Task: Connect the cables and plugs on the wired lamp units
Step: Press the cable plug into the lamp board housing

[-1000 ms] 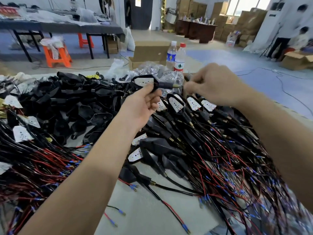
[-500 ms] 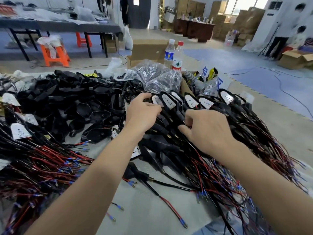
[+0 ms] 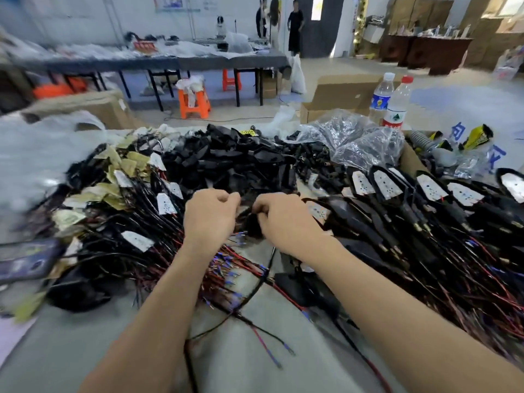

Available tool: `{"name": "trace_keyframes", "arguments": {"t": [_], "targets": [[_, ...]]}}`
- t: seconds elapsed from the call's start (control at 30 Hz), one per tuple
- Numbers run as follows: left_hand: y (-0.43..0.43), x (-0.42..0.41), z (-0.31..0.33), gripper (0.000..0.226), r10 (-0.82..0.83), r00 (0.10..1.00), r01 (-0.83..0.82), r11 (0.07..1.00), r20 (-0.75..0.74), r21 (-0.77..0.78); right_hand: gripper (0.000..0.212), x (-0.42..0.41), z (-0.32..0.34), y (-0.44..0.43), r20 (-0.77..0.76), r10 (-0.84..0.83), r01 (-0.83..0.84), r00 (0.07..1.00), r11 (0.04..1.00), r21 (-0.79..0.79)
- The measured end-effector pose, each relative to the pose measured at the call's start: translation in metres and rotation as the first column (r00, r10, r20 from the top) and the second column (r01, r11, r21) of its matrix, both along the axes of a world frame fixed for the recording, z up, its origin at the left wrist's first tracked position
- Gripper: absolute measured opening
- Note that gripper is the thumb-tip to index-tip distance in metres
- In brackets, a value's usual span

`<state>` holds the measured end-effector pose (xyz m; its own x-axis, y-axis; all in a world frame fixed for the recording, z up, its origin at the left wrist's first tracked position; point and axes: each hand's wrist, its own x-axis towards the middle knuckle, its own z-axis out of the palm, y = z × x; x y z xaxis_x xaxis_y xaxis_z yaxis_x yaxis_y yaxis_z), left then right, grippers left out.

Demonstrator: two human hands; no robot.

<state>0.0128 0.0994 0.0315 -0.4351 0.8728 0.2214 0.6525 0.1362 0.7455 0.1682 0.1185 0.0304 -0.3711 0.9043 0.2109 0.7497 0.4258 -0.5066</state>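
Note:
My left hand (image 3: 211,214) and my right hand (image 3: 283,219) meet over the middle of the table. Both have curled fingers on a small black lamp unit (image 3: 249,222) between them; blur hides the grip's details. Behind them lies a heap of black lamp housings (image 3: 241,163). On the left is a pile of white LED boards on red and black wires (image 3: 136,211). A row of assembled lamp units with white boards (image 3: 385,185) runs to the right. Blue-tipped wire ends (image 3: 226,268) spread under my left wrist.
A loose red and black cable (image 3: 266,344) lies on the grey table (image 3: 71,350) between my forearms. A dark phone (image 3: 25,262) sits at the left edge. Two water bottles (image 3: 395,106), a cardboard box (image 3: 340,95) and plastic bags (image 3: 363,140) stand at the back right.
Both hands left the row of assembled units on the right and came together leftward over the heap's near edge. The view swung left and is blurred.

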Motion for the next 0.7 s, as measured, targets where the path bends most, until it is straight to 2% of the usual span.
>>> {"name": "trace_keyframes", "arguments": {"t": [0.1,0.17,0.23,0.27,0.33,0.47,0.53,0.6,0.7], "targets": [[-0.007,-0.034,-0.011,0.023,-0.003,0.992,0.003,1.0,-0.126,0.001,0.023,-0.035,-0.014,0.01,-0.041,0.015,-0.018,0.999,0.997,-0.073],[-0.012,-0.049,-0.018,0.029,0.068,0.966,-0.05,0.996,-0.251,0.078,0.021,-0.056,-0.021,0.017,-0.051,0.021,-0.027,0.998,0.993,-0.118],[-0.013,-0.06,-0.026,0.036,0.172,0.9,-0.117,0.98,-0.4,0.159,0.018,-0.075,-0.026,0.023,-0.092,0.051,-0.064,0.995,0.986,-0.155],[-0.014,-0.063,-0.03,0.043,0.185,0.873,-0.132,0.98,-0.451,0.145,0.016,-0.084,-0.027,0.024,-0.101,0.059,-0.075,0.993,0.983,-0.165],[-0.015,-0.068,-0.039,0.053,0.139,0.872,-0.114,0.99,-0.47,0.083,0.018,-0.099,-0.028,0.028,-0.05,0.088,-0.095,0.995,0.981,-0.169],[-0.014,-0.072,-0.054,0.05,0.125,0.88,-0.097,0.992,-0.458,0.084,0.024,-0.112,-0.021,0.037,0.083,0.108,-0.09,0.991,0.975,-0.201],[-0.012,-0.072,-0.058,0.048,0.135,0.862,-0.101,0.99,-0.488,0.094,0.023,-0.113,-0.016,0.041,0.114,0.053,-0.039,0.992,0.992,-0.124],[-0.01,-0.073,-0.06,0.049,0.155,0.846,-0.124,0.988,-0.51,0.095,0.017,-0.11,-0.007,0.042,0.031,-0.039,0.041,0.999,0.996,-0.08],[-0.009,-0.072,-0.061,0.052,0.172,0.842,-0.151,0.985,-0.512,0.082,0.019,-0.098,0.012,0.047,-0.245,-0.187,0.167,0.951,0.981,-0.101]]}}
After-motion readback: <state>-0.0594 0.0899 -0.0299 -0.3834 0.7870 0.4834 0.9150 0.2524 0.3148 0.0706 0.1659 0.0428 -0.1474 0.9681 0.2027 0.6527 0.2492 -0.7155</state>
